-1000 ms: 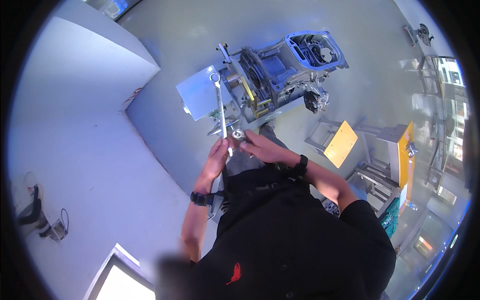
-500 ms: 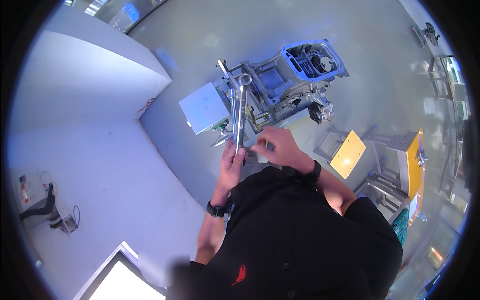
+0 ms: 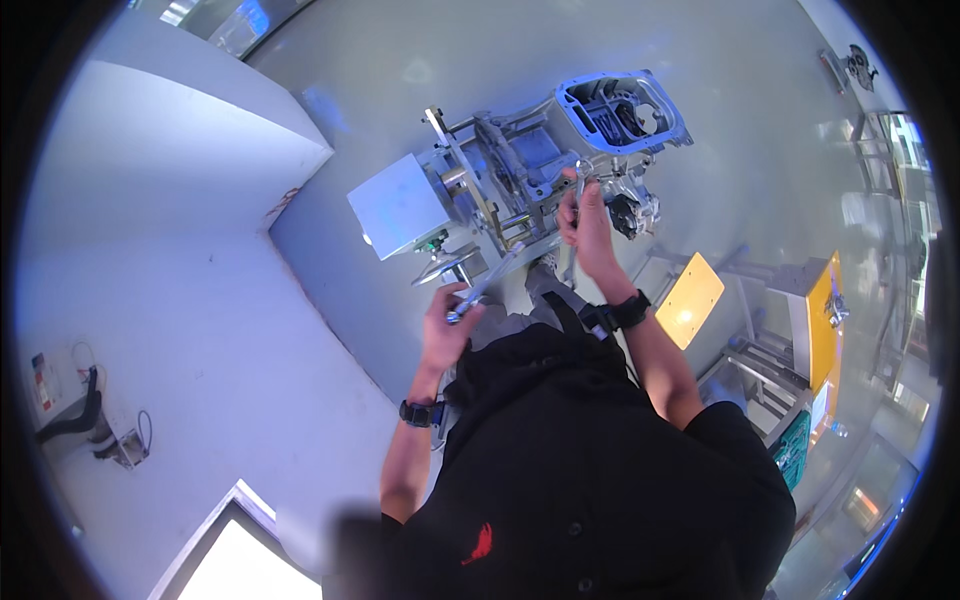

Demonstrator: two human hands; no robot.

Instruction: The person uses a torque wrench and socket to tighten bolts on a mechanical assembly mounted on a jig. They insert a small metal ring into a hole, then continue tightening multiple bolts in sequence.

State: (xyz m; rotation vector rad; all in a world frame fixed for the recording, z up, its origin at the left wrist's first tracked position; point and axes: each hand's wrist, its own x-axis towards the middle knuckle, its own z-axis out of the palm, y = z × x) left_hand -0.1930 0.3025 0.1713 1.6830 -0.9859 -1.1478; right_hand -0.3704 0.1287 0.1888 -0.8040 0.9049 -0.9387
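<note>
Silver tool (image 3: 581, 183) sits in the right hand (image 3: 591, 225) (curled closed).

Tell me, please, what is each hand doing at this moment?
Left hand: closed around a slim metal tool.
Right hand: closed around a metal wrench.

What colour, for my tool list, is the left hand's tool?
The tool in the left hand is silver; the head view shows it best.

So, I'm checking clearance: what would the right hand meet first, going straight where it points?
Probably the grey metal open-topped machine housing ahead of the right hand, though depth is unclear.
</note>
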